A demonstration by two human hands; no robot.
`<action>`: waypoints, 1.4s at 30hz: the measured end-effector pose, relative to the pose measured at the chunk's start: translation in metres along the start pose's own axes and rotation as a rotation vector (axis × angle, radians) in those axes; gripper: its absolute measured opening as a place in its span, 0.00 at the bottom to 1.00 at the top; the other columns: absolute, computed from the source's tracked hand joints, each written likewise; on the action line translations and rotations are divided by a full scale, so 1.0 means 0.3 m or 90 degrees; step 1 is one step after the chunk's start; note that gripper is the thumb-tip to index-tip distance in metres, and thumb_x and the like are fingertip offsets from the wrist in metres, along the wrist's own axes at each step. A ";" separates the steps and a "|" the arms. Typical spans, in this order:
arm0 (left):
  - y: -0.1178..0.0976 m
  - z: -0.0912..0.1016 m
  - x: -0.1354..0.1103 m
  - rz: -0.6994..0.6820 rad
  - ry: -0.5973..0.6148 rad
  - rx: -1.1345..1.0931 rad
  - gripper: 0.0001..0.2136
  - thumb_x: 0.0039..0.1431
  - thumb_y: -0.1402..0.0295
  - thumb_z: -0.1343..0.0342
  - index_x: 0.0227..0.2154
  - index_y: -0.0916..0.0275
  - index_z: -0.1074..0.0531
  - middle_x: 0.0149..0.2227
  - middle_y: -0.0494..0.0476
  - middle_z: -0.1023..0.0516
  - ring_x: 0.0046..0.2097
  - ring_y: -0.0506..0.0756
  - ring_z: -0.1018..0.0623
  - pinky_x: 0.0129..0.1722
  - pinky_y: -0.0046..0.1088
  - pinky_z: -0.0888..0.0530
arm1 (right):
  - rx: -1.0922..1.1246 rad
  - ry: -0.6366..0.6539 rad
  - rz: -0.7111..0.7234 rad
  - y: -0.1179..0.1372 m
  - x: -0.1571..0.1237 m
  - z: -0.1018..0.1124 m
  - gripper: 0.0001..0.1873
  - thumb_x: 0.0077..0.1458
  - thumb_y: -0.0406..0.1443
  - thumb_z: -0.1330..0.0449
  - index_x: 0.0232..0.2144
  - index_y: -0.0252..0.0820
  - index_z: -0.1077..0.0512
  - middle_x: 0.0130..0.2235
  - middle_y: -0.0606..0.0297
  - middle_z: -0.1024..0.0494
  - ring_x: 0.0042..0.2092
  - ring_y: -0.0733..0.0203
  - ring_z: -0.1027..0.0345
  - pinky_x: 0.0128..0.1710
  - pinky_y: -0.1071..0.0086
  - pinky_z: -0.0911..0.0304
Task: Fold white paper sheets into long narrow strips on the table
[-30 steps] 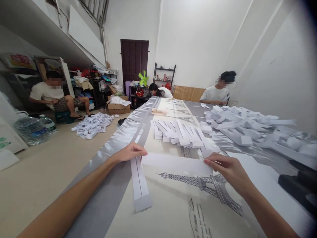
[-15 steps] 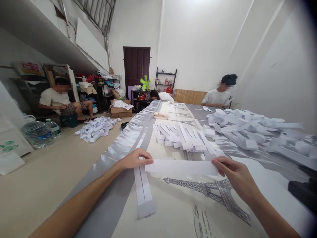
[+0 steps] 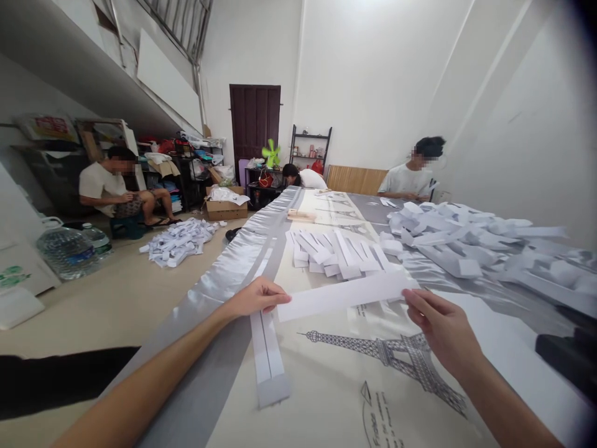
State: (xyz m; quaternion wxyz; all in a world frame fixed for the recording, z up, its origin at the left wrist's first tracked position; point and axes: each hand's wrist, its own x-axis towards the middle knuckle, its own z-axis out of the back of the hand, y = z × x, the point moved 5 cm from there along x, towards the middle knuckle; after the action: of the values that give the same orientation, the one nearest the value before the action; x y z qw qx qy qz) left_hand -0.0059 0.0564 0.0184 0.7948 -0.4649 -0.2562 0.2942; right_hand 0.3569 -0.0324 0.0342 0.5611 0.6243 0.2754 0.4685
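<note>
Now, my left grip [image 3: 256, 297] pinches one end of a white paper strip [image 3: 346, 297], my right grip [image 3: 443, 323] the other. Flat, rising rightward, it stretches above the surface [image 3: 308, 404], before the paper pile [image 3: 333, 254]; open room surrounds the tower print [image 3: 387, 351], and the left edge passes beneath my forearm [image 3: 180, 364].

White walls [image 3: 364, 74], brightest high up, rise above a beige floor [image 3: 140, 305], with a dark maroon door [image 3: 255, 121] left of a black shelf rack [image 3: 311, 135] and a low slatted wooden panel [image 3: 357, 180].
</note>
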 end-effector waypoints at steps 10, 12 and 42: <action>-0.050 -0.068 0.007 -0.038 -0.056 -0.061 0.23 0.67 0.53 0.46 0.26 0.68 0.21 0.14 0.45 0.44 0.19 0.45 0.45 0.21 0.25 0.48 | 0.152 0.045 -0.119 -0.086 -0.008 -0.045 0.17 0.51 0.47 0.29 0.41 0.47 0.19 0.41 0.62 0.24 0.40 0.59 0.31 0.35 0.71 0.32; -0.058 -0.102 0.009 -0.032 -0.052 -0.053 0.23 0.67 0.53 0.46 0.26 0.67 0.22 0.13 0.45 0.41 0.18 0.45 0.43 0.22 0.24 0.45 | 0.157 0.067 -0.115 -0.080 -0.018 -0.062 0.14 0.53 0.47 0.30 0.39 0.47 0.19 0.43 0.61 0.23 0.43 0.57 0.29 0.37 0.70 0.30; -0.147 -0.258 -0.003 0.032 0.073 -0.243 0.20 0.63 0.54 0.41 0.30 0.69 0.18 0.29 0.62 0.18 0.20 0.46 0.37 0.24 0.26 0.37 | -0.131 0.389 0.048 -0.030 -0.225 -0.321 0.28 0.66 0.49 0.46 0.61 0.42 0.30 0.30 0.68 0.34 0.31 0.63 0.42 0.30 0.70 0.41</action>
State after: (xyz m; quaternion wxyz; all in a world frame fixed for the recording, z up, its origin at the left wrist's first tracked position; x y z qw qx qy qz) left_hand 0.0564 -0.0073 0.0236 0.6979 -0.6293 -0.2499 0.2335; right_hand 0.2449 -0.0465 0.0004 0.4945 0.4046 0.3589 0.6804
